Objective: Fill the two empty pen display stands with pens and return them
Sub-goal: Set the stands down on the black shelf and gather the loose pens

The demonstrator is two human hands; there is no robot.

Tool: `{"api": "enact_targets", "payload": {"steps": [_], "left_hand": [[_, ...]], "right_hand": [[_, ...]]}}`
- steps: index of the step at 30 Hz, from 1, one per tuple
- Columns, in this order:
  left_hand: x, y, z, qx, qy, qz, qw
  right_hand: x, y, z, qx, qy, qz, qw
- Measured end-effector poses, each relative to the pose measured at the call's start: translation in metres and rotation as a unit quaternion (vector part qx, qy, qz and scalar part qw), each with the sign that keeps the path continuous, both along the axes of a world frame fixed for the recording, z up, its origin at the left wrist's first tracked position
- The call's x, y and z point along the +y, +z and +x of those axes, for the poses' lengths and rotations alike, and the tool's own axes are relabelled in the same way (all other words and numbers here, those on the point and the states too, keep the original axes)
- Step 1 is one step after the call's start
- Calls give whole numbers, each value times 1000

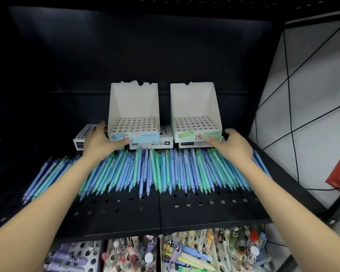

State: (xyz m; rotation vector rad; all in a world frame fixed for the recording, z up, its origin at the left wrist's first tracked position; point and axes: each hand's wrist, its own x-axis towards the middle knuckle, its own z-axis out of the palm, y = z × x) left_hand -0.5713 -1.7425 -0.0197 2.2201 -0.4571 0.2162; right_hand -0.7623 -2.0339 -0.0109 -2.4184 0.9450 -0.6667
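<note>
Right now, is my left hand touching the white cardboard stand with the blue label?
Touching. Head view: left hand grips blue-labelled stand, thumb on its front.

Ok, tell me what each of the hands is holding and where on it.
Left hand grips the blue-labelled stand at its front left corner, thumb on the front face. Right hand grips the green-labelled stand at its front right corner.
</note>
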Motion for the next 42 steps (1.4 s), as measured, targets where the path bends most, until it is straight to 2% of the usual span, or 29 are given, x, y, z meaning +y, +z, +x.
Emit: {"api": "enact_targets", "payload": {"steps": [3, 5, 11, 13, 15, 17, 22, 30, 42], "left_hand": [[17, -8, -7, -40, 27, 82, 995], [33, -12, -13, -45, 48, 153, 986], [82, -12, -31, 2, 125, 273, 954], [90, -12, -35, 59, 152, 301, 939], [94, -10, -38, 121, 164, 310, 929], [97, -11, -40, 142, 164, 313, 924], [90, -6, -47, 119, 157, 303, 932], [64, -6, -50, 122, 149, 346, 918], [13, 9, -76, 179, 67, 355, 915]], "right_hand": [[-5, -10, -26, 36, -27, -85, 995], [-11, -19, -40, 84, -35, -103, 991], [-24, -30, -60, 181, -35, -39, 982], [-22, -30, -61, 207, -34, -16, 978], [-20, -29, -60, 225, -33, -12, 974], [-19, -29, -57, 233, -26, -15, 972], [-17, -29, -54, 241, -10, -22, 970], [0, -24, -44, 276, -1, -34, 961], [48, -14, -23, 293, 0, -36, 955]]}}
